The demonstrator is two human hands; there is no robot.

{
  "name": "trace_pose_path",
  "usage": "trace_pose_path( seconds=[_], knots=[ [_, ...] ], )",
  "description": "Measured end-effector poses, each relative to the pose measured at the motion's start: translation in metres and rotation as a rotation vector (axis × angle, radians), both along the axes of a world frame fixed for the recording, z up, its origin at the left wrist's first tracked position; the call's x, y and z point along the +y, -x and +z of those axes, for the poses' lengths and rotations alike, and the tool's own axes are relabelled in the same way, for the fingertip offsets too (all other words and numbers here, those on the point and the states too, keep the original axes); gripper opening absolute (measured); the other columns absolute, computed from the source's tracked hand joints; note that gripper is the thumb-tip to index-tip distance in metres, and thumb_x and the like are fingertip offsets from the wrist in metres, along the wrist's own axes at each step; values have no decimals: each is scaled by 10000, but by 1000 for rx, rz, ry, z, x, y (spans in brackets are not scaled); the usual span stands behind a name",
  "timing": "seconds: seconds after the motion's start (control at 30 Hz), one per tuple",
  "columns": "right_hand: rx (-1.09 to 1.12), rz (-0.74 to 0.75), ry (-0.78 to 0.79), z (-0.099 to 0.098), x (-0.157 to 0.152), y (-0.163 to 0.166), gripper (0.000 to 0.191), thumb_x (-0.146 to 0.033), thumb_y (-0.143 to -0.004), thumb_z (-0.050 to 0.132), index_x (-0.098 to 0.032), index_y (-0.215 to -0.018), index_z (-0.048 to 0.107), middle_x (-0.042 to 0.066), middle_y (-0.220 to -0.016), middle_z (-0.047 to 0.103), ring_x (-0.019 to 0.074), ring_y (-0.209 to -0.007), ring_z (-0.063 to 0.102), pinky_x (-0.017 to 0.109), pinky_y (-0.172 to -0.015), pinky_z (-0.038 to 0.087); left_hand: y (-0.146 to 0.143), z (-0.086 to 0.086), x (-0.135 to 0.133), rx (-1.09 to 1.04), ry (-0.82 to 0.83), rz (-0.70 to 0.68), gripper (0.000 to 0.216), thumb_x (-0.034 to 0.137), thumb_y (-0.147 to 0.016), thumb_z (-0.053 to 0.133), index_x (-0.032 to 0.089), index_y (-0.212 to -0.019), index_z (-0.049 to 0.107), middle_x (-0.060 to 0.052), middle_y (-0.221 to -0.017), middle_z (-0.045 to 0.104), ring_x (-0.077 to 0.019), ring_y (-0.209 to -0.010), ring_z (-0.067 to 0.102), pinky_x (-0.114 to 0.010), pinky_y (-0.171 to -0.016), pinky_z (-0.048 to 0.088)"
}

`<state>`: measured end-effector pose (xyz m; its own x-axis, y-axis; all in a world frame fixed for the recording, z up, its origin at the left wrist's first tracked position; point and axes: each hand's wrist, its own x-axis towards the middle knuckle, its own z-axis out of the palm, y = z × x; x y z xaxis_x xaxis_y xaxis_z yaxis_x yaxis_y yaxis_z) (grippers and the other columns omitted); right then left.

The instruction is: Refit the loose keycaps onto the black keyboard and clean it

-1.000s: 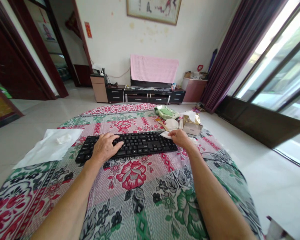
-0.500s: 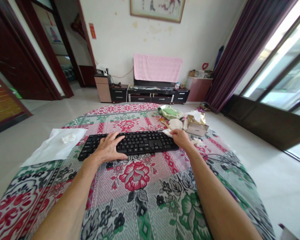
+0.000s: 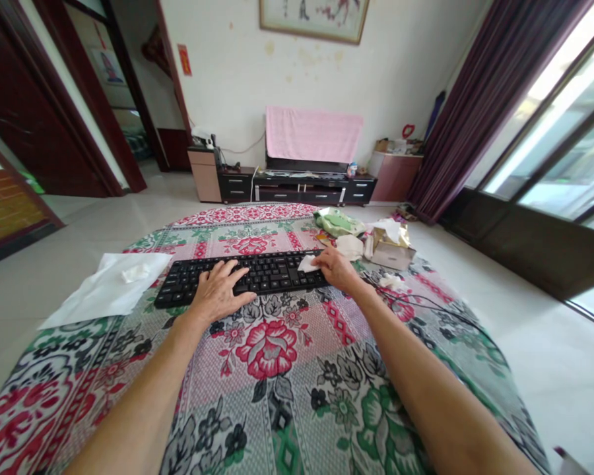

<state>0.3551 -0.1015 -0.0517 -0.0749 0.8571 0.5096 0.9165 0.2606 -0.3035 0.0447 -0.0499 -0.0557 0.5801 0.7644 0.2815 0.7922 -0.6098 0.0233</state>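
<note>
A black keyboard [image 3: 272, 272] lies across the flowered tablecloth in front of me. My left hand [image 3: 218, 290] rests on its left half, fingers spread over the keys and thumb along the near edge. At the right end, my right hand [image 3: 335, 267] pinches a white tissue [image 3: 307, 264] that lies against the keys near the number pad. That hand covers part of the keyboard's right end.
To the left lies a white sheet [image 3: 111, 290] with a crumpled tissue [image 3: 135, 273] on it. At the right stand a tissue box [image 3: 392, 254], a green package [image 3: 339, 222] and a crumpled tissue [image 3: 392, 282]. A black cable [image 3: 445, 307] trails along the right side.
My right hand has moved left along the keyboard with the tissue. The keyboard's right end has shifted slightly away from me. My left hand has stayed nearly in place.
</note>
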Motion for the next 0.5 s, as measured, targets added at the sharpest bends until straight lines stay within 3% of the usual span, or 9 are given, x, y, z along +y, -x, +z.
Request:
trace_pose_path(
  seconds=[0.07,0.2,0.27,0.4,0.5],
  knots=[
    [-52,32,57,1,-8,-9,288,-62,-716,443,-156,-804,700,74,-847,581,159,-807,532,273,-771,421,-1,0,-1,-7,-2,7,593,587,-732,481,290,-1244,494,-38,-1379,387,-295,-1243,329,-454,-963,308],
    [-82,-253,132,4,-26,-35,297,-72,-698,456,-150,-820,715,78,-824,587,165,-745,539,286,-741,422,-1,1,-2,-7,2,19,594,587,-730,482,291,-1246,491,-31,-1375,394,-290,-1244,323,-447,-970,297],
    [-41,-304,89,7,-31,-36,298,-79,-707,451,-141,-824,718,81,-814,597,174,-759,546,291,-751,420,-1,1,-2,-4,5,18,600,592,-732,475,287,-1249,487,-31,-1376,393,-292,-1243,323,-448,-966,300],
    [6,-5,28,9,-29,-4,311,-83,-737,429,-145,-853,712,80,-873,599,157,-812,554,266,-763,426,-2,1,-3,9,20,30,605,593,-737,466,290,-1261,470,-35,-1387,380,-291,-1258,305,-454,-968,291],
    [-47,44,47,4,-26,11,311,-79,-720,445,-169,-855,711,72,-870,588,155,-812,547,264,-769,424,-2,1,-4,14,22,37,597,590,-744,459,302,-1267,460,-31,-1393,371,-286,-1269,293,-451,-977,279]
  ],
)
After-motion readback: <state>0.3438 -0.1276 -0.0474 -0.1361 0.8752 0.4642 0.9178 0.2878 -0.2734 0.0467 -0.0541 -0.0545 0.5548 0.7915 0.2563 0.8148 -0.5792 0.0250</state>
